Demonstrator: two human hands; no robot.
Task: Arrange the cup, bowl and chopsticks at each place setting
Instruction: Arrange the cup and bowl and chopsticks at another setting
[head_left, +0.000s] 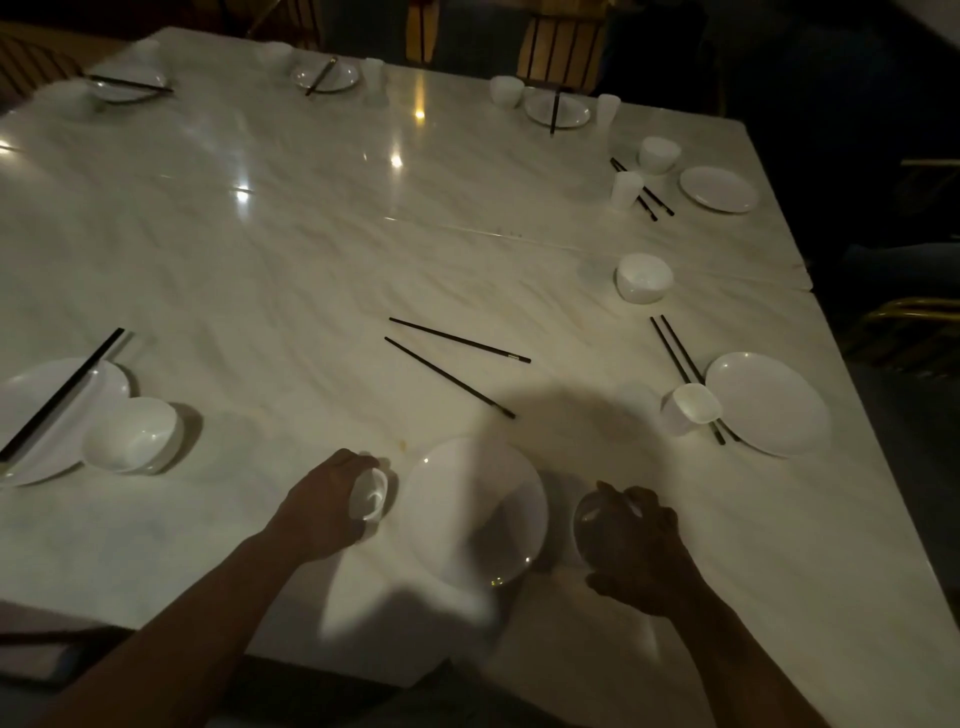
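We are setting the place at the near edge of the pale marble worktop (260, 234). Our left hand (322, 509) is curling around a small white ceramic cup (370, 500), holding it tilted just left of the round white plate (467, 499), apparently to seat it beside the plate. Our right hand (644, 551) is cupping over a rounded white bowl (589, 519) just right of the plate, fingers bent around it. The two black chopsticks (460, 340) are lying splayed beyond the plate, untouched; we are judging them next.
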